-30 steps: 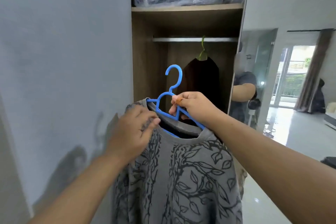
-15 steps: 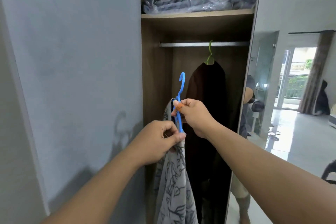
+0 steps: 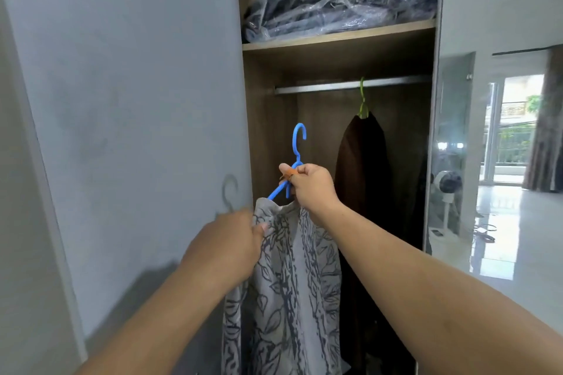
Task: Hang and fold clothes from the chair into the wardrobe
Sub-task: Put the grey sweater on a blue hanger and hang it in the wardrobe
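We held up a gray shirt with a leaf pattern (image 3: 292,283) on a blue hanger (image 3: 297,158) in front of the open wardrobe (image 3: 265,131). Our right hand (image 3: 310,189) was closed tight around the hanger just under its hook, with the thumb on top. The hook stuck up at about 12 o'clock from that hand and was well below the rail. It had not been hung yet. Our left hand (image 3: 231,243) sat at about 7 o'clock from the right hand. Its fingers pinched the shirt near the left shoulder, just under the collar. The shirt hung straight down from the hanger, between our two arms, at the front of the wardrobe.

Inside the wardrobe, a silver rail (image 3: 350,87) ran from side to side under a wooden shelf (image 3: 335,39). A dark brown garment (image 3: 362,167) hung from the rail on a green hanger (image 3: 363,100), at about 2 o'clock from our right hand and a bit behind it. On the shelf lay dark clothes in a clear plastic bag (image 3: 335,0).

At 9 o'clock stood the gray wardrobe door (image 3: 128,100), with the shadow of the hook on it. At 3 o'clock a mirror door (image 3: 502,131) showed a bright room.
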